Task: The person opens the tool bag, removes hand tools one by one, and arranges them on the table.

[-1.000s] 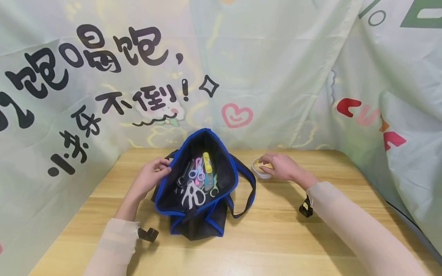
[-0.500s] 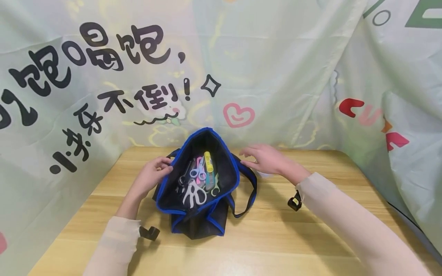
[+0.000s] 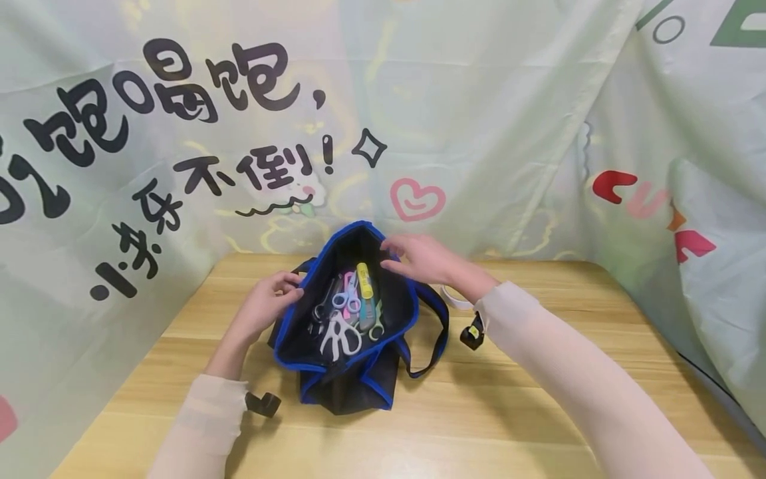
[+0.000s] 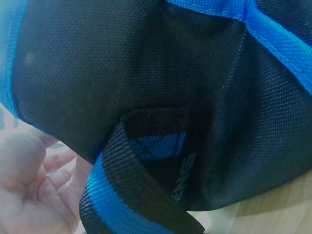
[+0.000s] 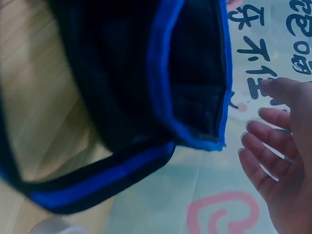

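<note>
A black tool bag with blue edging stands tilted toward me, its mouth gaping. My left hand holds its left rim; in the left wrist view that hand is partly hidden behind the black fabric. Over the right rim, my right hand hovers with loose, spread fingers and nothing in it. Inside lie white-handled scissors, light blue scissors, a yellow glue stick, a teal cutter and green-handled scissors. Darker tools sit along the left side.
A white ring, like a tape roll, lies on the wooden table to the bag's right, partly behind my right wrist. The bag's strap loops out on that side. A printed cloth hangs behind the table.
My right hand has left the white ring on the table and moved left, over the bag's right rim. The left hand stays at the left rim.
</note>
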A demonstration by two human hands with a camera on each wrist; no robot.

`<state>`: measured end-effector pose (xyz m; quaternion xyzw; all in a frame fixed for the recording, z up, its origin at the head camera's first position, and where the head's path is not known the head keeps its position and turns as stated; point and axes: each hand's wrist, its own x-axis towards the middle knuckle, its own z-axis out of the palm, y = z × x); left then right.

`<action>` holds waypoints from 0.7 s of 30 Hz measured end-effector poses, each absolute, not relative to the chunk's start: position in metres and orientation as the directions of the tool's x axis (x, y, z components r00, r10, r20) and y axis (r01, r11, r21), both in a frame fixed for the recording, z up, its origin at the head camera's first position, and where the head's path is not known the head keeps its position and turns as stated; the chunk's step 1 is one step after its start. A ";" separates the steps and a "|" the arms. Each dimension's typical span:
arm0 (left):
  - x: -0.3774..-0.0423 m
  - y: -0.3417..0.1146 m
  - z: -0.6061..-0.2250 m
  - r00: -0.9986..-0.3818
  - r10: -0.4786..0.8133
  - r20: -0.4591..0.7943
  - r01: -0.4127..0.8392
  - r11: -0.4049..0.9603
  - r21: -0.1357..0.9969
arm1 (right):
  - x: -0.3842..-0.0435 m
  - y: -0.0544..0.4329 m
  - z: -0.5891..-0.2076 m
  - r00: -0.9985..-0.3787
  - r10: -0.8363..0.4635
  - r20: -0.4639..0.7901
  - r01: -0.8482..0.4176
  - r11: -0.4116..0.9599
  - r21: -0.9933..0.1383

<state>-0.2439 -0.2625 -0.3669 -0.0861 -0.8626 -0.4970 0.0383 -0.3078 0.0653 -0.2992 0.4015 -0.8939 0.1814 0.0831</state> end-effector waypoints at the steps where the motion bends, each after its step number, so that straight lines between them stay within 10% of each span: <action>1: -0.244 -0.262 -0.367 -0.982 0.112 0.151 0.187 0.488 0.853 | -0.310 0.061 -0.298 -0.672 -0.681 0.291 -0.740 0.613 -0.275; 21: -0.244 -0.259 -0.366 -0.982 0.110 0.155 0.189 0.479 0.857 | -0.352 -0.008 -0.310 -0.862 -0.491 0.122 -0.492 0.757 -0.430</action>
